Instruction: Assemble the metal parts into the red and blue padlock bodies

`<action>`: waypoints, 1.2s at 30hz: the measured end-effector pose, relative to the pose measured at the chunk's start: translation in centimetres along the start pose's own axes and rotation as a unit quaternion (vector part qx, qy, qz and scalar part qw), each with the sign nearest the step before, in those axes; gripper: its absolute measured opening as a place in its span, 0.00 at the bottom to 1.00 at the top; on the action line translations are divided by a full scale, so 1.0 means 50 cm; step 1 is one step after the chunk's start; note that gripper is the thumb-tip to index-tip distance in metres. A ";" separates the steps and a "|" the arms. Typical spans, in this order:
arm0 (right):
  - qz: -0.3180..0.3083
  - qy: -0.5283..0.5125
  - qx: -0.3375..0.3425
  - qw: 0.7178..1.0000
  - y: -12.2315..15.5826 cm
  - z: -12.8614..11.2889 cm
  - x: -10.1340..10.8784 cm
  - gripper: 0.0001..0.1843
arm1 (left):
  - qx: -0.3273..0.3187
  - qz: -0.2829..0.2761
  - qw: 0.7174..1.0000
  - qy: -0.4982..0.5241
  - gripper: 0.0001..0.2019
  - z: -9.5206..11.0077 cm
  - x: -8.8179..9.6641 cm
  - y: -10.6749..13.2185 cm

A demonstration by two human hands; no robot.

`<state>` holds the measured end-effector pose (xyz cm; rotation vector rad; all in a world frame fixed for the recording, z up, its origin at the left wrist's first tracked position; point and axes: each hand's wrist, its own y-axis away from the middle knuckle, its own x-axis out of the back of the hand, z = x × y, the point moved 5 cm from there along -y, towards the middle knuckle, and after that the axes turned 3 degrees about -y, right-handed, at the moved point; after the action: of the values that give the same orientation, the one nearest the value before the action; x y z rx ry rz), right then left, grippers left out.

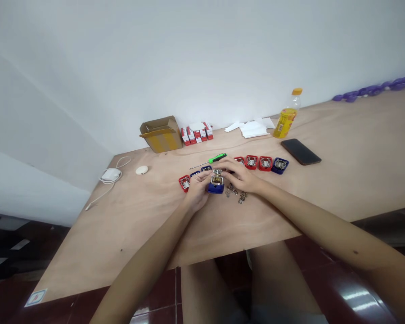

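Note:
My left hand grips the side of a small blue plastic case with shiny metal fittings inside, held over the table. My right hand reaches across from the right, its fingers closed at a small metal piece at the case's far edge. Just below the right hand lie several loose metal clips. Beyond my hands sits a row of similar cases, among them a red case at the left and a blue case at the right; my hands partly hide the row.
A green-handled screwdriver lies behind the cases. Along the wall stand an open cardboard box, red-and-white small boxes, white papers and a yellow drink bottle. A phone lies right; a charger and white disc left.

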<state>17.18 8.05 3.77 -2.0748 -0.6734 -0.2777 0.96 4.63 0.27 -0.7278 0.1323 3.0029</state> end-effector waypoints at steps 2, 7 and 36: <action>-0.008 -0.002 0.007 1.000 0.000 -0.001 -0.002 0.18 | 0.001 -0.003 1.000 0.000 0.20 0.000 -0.001 0.001; 0.000 -0.005 0.010 1.000 0.000 0.002 -0.001 0.16 | -0.003 0.001 1.000 -0.003 0.20 0.000 0.000 0.001; -0.011 0.010 0.005 1.000 0.000 -0.004 -0.001 0.17 | -0.006 -0.005 1.000 -0.010 0.20 0.008 0.000 0.003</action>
<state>17.15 7.89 3.85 -2.0546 -0.6843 -0.3055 0.74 4.54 0.64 -0.6982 0.1084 3.0024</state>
